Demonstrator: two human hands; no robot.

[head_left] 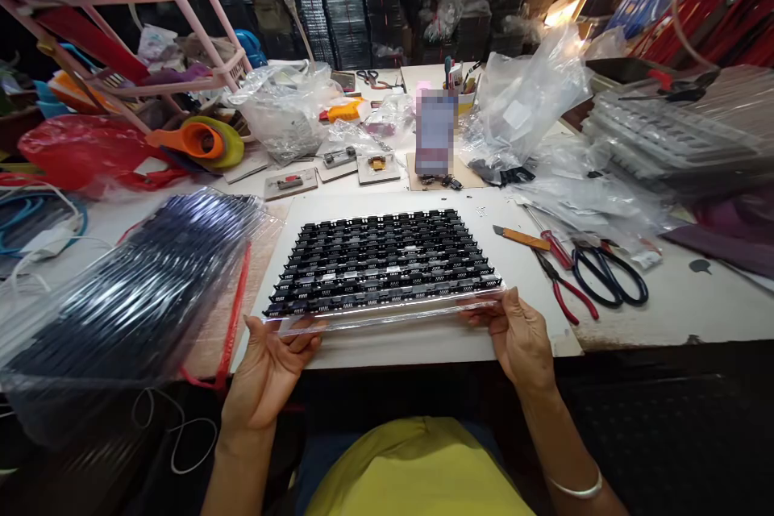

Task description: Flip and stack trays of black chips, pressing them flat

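Clear tray (pixel 387 268) of black parts, near edge gripped at corners by left hand (pixel 272 359) and right hand (pixel 521 343)

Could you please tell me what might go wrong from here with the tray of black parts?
Both hands hold only the near edge of the clear tray, so it could flex or tip and shift the black parts. The cutter and red-handled pliers lie close to its right side and might snag it if it swings that way.
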